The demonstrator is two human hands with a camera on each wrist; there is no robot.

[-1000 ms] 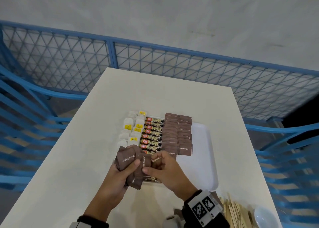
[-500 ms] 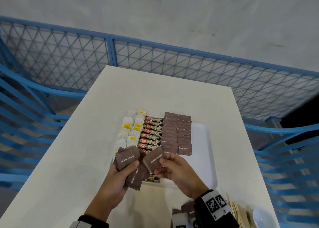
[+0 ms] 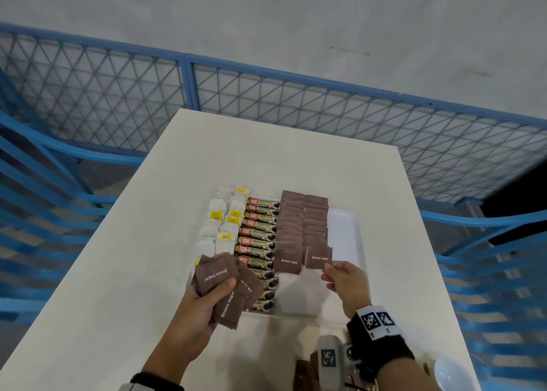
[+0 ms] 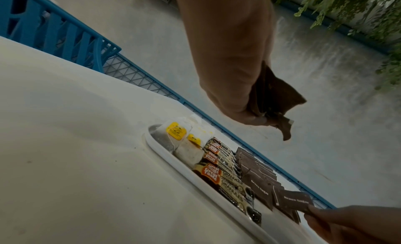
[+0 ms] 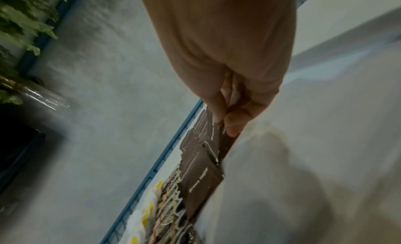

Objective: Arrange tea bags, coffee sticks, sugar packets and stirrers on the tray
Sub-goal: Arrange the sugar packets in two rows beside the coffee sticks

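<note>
A white tray (image 3: 346, 242) on the table holds rows of tea bags (image 3: 228, 222), coffee sticks (image 3: 260, 233) and two rows of brown sugar packets (image 3: 302, 227). My left hand (image 3: 213, 296) grips a fanned bunch of brown sugar packets (image 3: 225, 284) above the tray's near left corner. My right hand (image 3: 327, 272) pinches a single sugar packet (image 3: 319, 257) by its near edge, at the near end of the right sugar row. The left wrist view shows this pinched packet (image 4: 295, 199) low over the row. In the right wrist view my thumb and finger close on the packet (image 5: 225, 144).
The tray's right third (image 3: 343, 227) is bare. A few loose brown packets (image 3: 302, 371) and a white bowl (image 3: 447, 374) lie near the table's front edge. A blue mesh fence (image 3: 296, 100) surrounds the white table (image 3: 266, 153).
My right hand took one packet from the bunch in my left hand and carried it right and forward to the near end of the right sugar row. The left hand barely moved.
</note>
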